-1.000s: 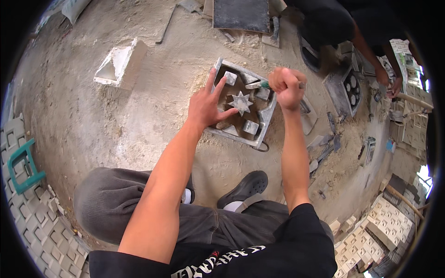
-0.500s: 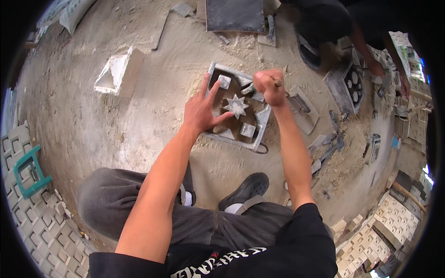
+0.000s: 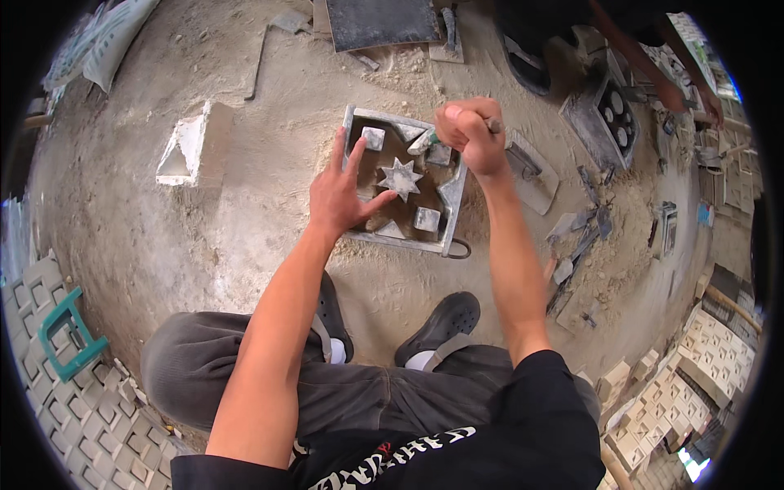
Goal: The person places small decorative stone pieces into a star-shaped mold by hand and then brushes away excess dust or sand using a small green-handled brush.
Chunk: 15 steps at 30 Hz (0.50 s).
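Observation:
A square metal mould [image 3: 445,245] lies on the dusty ground in front of me. Inside it are an eight-pointed star [image 3: 401,180] in the middle, small square blocks [image 3: 426,219] and triangular pieces along the walls. My left hand [image 3: 336,198] spreads its fingers over the mould's left side, thumb near the star. My right hand [image 3: 472,135] is a fist round a small brush [image 3: 420,144] with a pale tip and a green band. That tip reaches into the mould's far right part, beside a square block. Its handle end pokes out of the fist.
A trowel-like float [image 3: 532,173] lies right of the mould, with scattered metal tools [image 3: 576,233] beyond. A white hollow block [image 3: 196,145] stands left. At upper right, a person's hand [image 3: 671,96] is near another mould [image 3: 600,122]. A green stool [image 3: 69,335] sits lower left among stacked blocks.
My view has shifted slightly, so the mould appears a little further left. The brush tip has moved within the mould's far right part; my left hand keeps its spread pose.

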{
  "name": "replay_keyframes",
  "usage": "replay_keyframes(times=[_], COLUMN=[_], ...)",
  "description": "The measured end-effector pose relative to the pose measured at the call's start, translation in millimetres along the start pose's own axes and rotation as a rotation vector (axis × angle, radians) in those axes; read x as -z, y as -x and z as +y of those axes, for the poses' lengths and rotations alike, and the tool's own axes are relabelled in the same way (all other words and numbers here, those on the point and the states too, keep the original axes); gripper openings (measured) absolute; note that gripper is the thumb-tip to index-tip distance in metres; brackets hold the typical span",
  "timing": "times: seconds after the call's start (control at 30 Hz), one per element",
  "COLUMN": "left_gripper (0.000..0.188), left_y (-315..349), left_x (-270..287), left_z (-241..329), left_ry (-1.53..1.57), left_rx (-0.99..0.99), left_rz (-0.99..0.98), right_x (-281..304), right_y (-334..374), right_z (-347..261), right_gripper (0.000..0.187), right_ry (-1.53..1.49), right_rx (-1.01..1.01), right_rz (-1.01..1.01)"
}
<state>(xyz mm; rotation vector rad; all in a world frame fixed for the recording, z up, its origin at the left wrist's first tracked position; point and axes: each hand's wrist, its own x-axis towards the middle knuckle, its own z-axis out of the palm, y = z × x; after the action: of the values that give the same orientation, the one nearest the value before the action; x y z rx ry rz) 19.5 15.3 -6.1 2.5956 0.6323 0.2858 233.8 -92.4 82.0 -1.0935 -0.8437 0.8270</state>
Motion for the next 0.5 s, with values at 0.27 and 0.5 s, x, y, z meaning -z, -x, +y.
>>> replay_keyframes(times=[0.27, 0.5], left_gripper=[0.098, 0.097], left_y=[-4.1, -1.0], left_x=[-1.5, 0.0], left_z=[8.6, 5.7], left_ry=[0.0, -0.01], left_rx=[-0.006, -0.002], left_rz=[0.003, -0.009], right_x=[-29.3, -14.6], right_y=[5.0, 5.7], right_z=[36.6, -15.1], right_gripper=[0.043, 0.049], right_ry=[0.239, -0.029], right_rx=[-0.013, 0.133], right_rz=[0.359, 0.305])
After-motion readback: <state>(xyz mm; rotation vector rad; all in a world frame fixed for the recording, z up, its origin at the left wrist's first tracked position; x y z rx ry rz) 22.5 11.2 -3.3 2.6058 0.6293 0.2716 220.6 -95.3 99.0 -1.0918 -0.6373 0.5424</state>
